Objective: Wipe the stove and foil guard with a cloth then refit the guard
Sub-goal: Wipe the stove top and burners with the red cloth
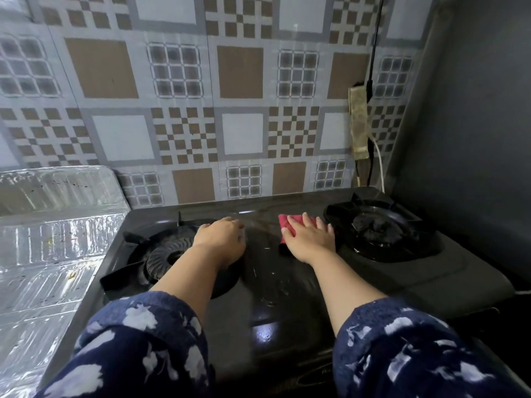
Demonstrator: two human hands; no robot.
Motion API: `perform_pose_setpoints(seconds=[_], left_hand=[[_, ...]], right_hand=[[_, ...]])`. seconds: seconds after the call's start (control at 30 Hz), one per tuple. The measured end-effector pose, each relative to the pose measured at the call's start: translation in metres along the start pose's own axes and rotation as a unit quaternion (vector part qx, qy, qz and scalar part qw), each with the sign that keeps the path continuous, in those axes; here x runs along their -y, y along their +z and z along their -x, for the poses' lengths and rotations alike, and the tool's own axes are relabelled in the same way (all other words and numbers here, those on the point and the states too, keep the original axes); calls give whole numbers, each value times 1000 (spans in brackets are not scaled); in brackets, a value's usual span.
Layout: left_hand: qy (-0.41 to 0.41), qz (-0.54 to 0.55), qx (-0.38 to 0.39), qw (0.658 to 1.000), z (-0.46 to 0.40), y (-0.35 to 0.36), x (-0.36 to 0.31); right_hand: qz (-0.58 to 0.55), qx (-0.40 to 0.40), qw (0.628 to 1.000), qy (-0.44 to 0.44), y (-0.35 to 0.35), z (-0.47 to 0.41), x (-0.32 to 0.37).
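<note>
**Cloth pressed on the stove top**

A small red cloth (pixel 288 225) lies at centre frame on the glossy black two-burner gas stove (pixel 270 282), pinned under the flat, spread right hand (pixel 309 239). The left hand (pixel 222 242), fingers curled together, rests by the left burner (pixel 163 259). The crinkled silver foil guard (pixel 51 248) lies at left.

Right hand (pixel 309 239) flat on red cloth (pixel 287 225), black stove (pixel 273 282), left hand (pixel 222 239) beside burner (pixel 163 258)
</note>
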State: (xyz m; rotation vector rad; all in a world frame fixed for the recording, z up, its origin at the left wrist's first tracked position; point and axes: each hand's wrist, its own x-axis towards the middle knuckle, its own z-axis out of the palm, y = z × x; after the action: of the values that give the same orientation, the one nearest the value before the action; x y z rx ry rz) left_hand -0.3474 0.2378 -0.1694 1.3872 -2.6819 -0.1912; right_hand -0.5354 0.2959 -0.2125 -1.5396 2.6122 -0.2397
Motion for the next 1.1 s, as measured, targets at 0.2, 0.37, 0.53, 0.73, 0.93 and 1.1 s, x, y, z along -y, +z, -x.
perform_pose_setpoints(seconds=[0.2,0.37,0.53,0.73,0.93,1.1], left_hand=[[-33,-22,-34,999,-9,8,-4],[-41,-31,-60,997,-21,5,-9],[-44,-73,-44,995,-39,13,-19],[-47,-104,-7,993,-59,13,-30],[-65,-108,33,991,-71,5,-35],[-67,-117,32,990,-75,8,-33]], right_hand=[[-1,13,993,-117,11,-24,55],[-6,30,986,-162,7,-52,55],[-14,28,987,-158,3,-90,41],[-24,21,992,-120,3,-121,14],[-13,41,998,-48,2,-126,34],[-8,58,986,-157,5,-138,57]])
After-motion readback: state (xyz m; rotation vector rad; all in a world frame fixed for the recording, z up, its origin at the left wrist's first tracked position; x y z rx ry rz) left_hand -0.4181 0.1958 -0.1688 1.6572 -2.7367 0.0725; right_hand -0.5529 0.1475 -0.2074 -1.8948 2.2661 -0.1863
